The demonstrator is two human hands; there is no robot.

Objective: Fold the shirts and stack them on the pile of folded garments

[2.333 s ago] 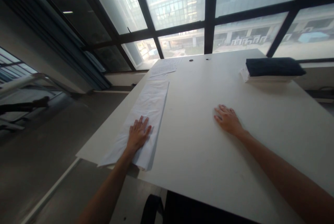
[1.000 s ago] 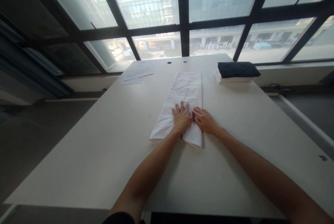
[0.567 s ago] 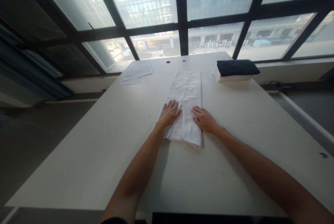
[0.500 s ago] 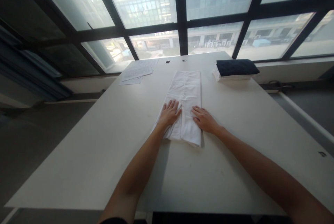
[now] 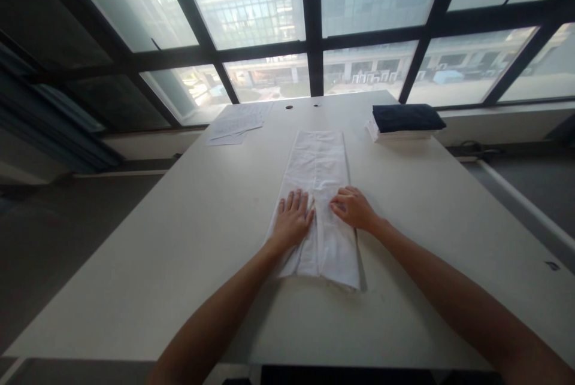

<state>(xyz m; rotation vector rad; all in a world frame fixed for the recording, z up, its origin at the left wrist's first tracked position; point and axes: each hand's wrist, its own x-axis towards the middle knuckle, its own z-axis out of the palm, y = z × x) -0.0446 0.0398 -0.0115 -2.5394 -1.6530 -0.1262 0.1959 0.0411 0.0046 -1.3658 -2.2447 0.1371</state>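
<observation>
A white garment (image 5: 320,163), folded into a long strip with a seam down its middle, lies on the white table in front of me. My left hand (image 5: 293,218) is pressed flat on its left half, fingers spread. On the right half, near the edge, my right hand (image 5: 354,208) has its fingers bent inward, with the tips drawn together against the cloth. Loose folds show at the garment's near end. Underlying layers are hidden.
Loose printed papers (image 5: 236,124) lie at the table's far left. A stack of folded cloth with a dark navy piece (image 5: 408,117) on white ones sits at the far right. Behind the table (image 5: 179,253) stand large windows with dark frames (image 5: 314,44).
The white garment has slid toward me, its near end now closer to the table's front edge. My left hand moved nearer with it. My right hand's fingers have curled in.
</observation>
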